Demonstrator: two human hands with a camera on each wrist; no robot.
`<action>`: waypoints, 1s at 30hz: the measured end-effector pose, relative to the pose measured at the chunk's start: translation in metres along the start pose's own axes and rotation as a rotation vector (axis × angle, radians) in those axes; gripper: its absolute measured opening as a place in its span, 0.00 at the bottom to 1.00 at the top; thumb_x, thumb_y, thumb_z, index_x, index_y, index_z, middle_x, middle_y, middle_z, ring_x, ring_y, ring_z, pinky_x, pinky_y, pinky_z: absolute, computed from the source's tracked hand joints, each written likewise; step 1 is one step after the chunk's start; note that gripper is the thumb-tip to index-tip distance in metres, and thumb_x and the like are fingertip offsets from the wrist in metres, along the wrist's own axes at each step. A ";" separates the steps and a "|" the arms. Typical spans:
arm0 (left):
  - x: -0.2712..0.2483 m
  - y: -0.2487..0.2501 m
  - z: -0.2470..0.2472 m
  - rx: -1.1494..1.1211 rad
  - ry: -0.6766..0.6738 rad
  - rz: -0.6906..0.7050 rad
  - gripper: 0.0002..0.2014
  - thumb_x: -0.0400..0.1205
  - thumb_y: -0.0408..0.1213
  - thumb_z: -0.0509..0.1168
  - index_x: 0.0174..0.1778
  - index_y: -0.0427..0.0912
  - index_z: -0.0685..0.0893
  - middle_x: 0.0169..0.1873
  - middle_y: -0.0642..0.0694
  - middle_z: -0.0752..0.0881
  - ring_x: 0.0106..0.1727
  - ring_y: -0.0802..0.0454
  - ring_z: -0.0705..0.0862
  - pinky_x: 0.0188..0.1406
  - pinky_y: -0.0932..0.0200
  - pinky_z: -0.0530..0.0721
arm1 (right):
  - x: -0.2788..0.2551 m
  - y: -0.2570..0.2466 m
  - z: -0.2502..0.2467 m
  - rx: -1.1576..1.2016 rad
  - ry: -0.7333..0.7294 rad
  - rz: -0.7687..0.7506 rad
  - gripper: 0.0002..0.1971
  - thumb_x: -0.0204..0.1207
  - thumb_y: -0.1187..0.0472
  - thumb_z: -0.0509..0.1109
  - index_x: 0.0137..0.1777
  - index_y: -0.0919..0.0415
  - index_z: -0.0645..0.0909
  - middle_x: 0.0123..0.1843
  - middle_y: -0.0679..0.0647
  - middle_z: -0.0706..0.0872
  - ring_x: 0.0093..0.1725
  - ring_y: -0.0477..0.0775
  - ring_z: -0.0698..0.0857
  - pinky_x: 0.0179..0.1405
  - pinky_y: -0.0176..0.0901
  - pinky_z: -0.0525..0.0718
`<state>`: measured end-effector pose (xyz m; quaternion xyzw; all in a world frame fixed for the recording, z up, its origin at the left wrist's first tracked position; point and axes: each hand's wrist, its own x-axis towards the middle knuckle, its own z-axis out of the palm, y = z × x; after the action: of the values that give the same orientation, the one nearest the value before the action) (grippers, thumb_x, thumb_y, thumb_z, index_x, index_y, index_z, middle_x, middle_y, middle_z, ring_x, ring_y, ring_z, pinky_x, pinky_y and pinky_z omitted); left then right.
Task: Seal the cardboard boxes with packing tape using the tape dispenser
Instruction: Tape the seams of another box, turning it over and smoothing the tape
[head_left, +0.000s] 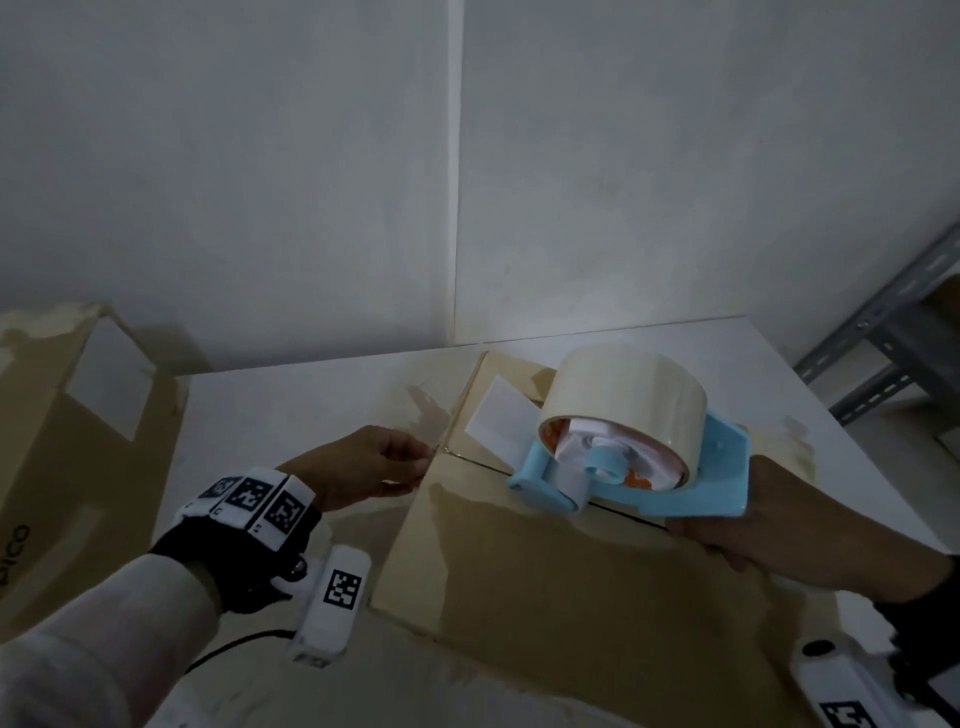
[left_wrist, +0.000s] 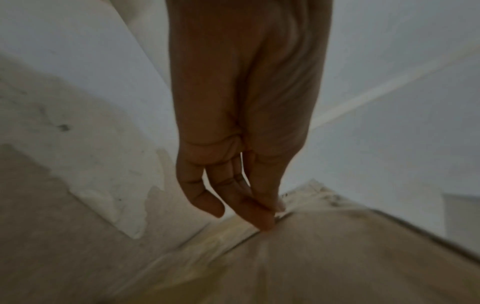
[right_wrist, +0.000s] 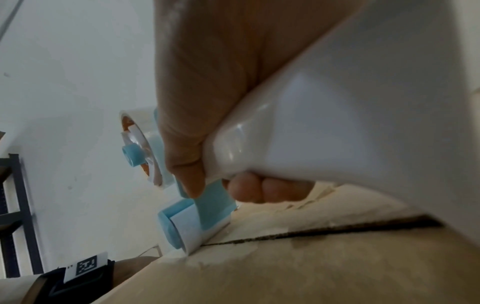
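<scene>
A cardboard box (head_left: 545, 571) lies on the white table (head_left: 291, 405), its centre seam (head_left: 478, 462) a dark open line. My right hand (head_left: 727, 551) grips the white handle of the blue tape dispenser (head_left: 717, 467), which carries a beige tape roll (head_left: 623, 405). The dispenser's front roller rests on the seam (right_wrist: 311, 232) about a third of the way in from the left edge. My left hand (head_left: 423, 462) is at the box's left edge where the seam ends, thumb and fingertips (left_wrist: 267, 224) pressed together, apparently pinching the clear tape end against the box (left_wrist: 337, 257).
A second, taller cardboard box (head_left: 78, 415) stands at the left of the table. A white label (head_left: 498, 410) sits on the far flap. A grey metal shelf frame (head_left: 883, 338) stands at the right. The wall is close behind the table.
</scene>
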<state>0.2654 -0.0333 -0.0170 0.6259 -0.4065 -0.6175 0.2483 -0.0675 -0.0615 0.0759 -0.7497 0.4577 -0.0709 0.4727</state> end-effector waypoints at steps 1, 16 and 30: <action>0.001 0.000 0.001 0.005 0.002 0.018 0.07 0.80 0.27 0.62 0.52 0.34 0.81 0.49 0.38 0.86 0.51 0.47 0.84 0.53 0.60 0.85 | 0.000 0.000 0.000 0.009 0.000 -0.006 0.08 0.70 0.58 0.74 0.31 0.49 0.81 0.24 0.54 0.83 0.20 0.41 0.77 0.20 0.34 0.74; -0.011 -0.006 0.017 0.339 -0.114 -0.207 0.16 0.85 0.41 0.54 0.69 0.45 0.66 0.62 0.39 0.80 0.57 0.46 0.81 0.44 0.59 0.83 | 0.003 0.002 0.003 -0.068 0.027 -0.025 0.23 0.53 0.27 0.69 0.30 0.47 0.80 0.25 0.55 0.83 0.20 0.42 0.76 0.21 0.34 0.74; -0.048 0.032 0.037 0.174 -0.101 -0.043 0.16 0.85 0.48 0.50 0.69 0.57 0.66 0.50 0.61 0.81 0.48 0.65 0.83 0.40 0.72 0.85 | 0.003 -0.002 0.002 0.018 0.001 0.031 0.04 0.71 0.63 0.71 0.36 0.60 0.81 0.24 0.53 0.79 0.21 0.44 0.74 0.20 0.36 0.72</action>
<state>0.2274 -0.0041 0.0322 0.6217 -0.4572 -0.6159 0.1588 -0.0636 -0.0617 0.0752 -0.7382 0.4688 -0.0681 0.4803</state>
